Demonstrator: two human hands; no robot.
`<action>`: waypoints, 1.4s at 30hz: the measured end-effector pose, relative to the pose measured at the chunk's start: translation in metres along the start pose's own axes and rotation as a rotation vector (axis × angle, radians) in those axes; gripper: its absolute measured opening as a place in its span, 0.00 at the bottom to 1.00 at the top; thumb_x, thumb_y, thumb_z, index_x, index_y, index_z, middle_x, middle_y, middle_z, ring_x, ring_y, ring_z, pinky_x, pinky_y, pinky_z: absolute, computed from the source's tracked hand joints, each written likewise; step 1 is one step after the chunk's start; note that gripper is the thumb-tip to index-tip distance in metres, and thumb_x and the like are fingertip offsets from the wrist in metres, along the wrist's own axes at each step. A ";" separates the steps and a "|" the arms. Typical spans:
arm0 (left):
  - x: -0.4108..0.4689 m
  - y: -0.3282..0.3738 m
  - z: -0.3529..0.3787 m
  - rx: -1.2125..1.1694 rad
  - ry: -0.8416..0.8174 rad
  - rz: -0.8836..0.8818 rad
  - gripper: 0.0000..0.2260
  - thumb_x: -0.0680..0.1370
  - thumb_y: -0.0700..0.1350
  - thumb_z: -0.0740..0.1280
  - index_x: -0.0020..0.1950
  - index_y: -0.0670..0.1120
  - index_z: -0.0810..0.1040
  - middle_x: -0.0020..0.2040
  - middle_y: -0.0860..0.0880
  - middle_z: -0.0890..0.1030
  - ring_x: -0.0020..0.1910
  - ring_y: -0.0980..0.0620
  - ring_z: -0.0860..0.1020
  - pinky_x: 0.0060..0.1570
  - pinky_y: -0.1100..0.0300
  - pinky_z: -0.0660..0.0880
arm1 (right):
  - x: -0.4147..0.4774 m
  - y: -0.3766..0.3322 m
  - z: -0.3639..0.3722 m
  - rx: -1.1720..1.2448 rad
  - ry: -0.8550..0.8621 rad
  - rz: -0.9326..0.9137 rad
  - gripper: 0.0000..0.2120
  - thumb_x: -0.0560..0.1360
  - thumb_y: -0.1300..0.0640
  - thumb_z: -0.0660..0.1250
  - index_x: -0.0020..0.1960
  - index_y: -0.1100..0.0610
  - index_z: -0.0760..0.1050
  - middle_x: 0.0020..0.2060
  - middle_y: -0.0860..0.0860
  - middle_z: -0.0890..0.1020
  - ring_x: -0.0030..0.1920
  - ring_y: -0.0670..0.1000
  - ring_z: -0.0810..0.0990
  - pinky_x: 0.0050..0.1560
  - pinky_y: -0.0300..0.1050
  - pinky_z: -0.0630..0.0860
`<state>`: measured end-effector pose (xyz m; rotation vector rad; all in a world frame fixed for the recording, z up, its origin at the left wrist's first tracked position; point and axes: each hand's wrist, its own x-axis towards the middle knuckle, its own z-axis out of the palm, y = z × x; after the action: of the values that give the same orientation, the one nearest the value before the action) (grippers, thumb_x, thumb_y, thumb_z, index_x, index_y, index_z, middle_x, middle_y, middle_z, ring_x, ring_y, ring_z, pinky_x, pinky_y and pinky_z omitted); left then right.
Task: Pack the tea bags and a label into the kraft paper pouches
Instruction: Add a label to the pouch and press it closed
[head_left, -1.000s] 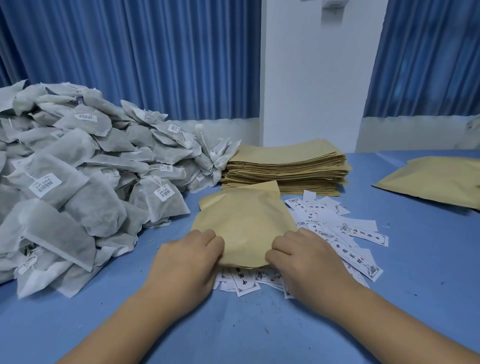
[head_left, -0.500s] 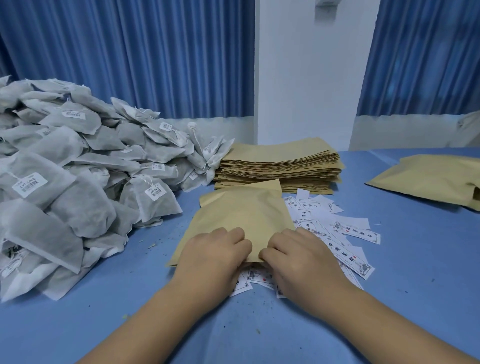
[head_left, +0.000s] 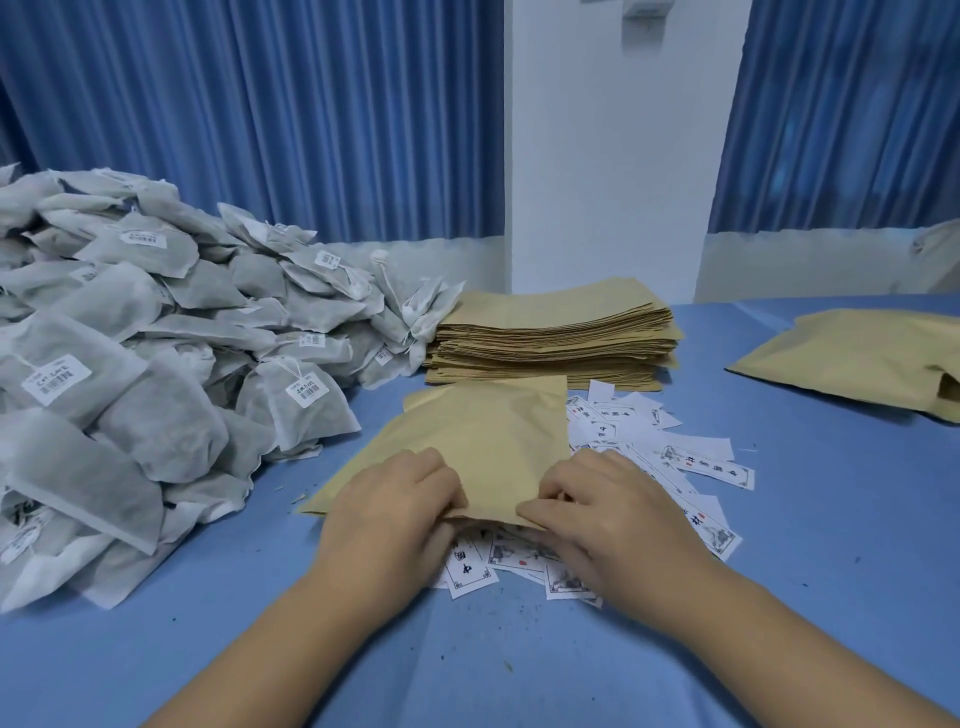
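A kraft paper pouch (head_left: 483, 441) lies flat on the blue table in front of me, its near edge over a scatter of white printed labels (head_left: 675, 457). My left hand (head_left: 389, 514) and my right hand (head_left: 608, 509) both pinch the pouch's near edge, fingers curled round it. A big heap of grey-white tea bags (head_left: 156, 374) with barcode tags fills the left side. A stack of empty kraft pouches (head_left: 556, 332) sits behind the held pouch.
Another kraft pouch (head_left: 862, 358) lies at the right on the blue table (head_left: 831, 519). A white pillar and blue curtains stand behind the table. Small dark crumbs dot the cloth near me.
My hands drew closer together along the pouch's near edge. The pouch has flattened and its left corner now spreads out on the table.
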<state>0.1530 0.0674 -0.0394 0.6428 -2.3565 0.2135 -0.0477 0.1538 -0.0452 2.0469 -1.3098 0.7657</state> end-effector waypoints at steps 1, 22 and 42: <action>-0.003 -0.006 -0.002 -0.015 -0.008 -0.043 0.03 0.66 0.40 0.69 0.38 0.47 0.79 0.38 0.52 0.78 0.36 0.47 0.78 0.31 0.58 0.72 | -0.001 0.003 -0.002 0.009 0.018 0.021 0.09 0.63 0.66 0.76 0.40 0.56 0.83 0.34 0.51 0.79 0.32 0.56 0.75 0.30 0.46 0.73; 0.000 0.004 -0.033 -1.858 0.204 -1.272 0.16 0.79 0.40 0.63 0.64 0.35 0.72 0.50 0.35 0.83 0.38 0.41 0.84 0.26 0.54 0.80 | -0.007 -0.003 -0.021 0.184 -0.030 0.091 0.23 0.65 0.74 0.66 0.57 0.60 0.82 0.59 0.57 0.80 0.53 0.56 0.83 0.45 0.50 0.82; 0.144 0.171 0.052 -1.737 -0.382 -0.984 0.04 0.77 0.33 0.65 0.50 0.35 0.72 0.31 0.39 0.76 0.20 0.51 0.78 0.19 0.66 0.73 | -0.152 0.089 -0.170 -0.212 -0.198 0.448 0.14 0.78 0.33 0.55 0.61 0.19 0.60 0.60 0.18 0.65 0.61 0.22 0.63 0.71 0.38 0.58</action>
<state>-0.0561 0.1429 0.0183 0.7354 -1.3322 -2.1614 -0.2095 0.3373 -0.0285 1.7135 -1.9135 0.5853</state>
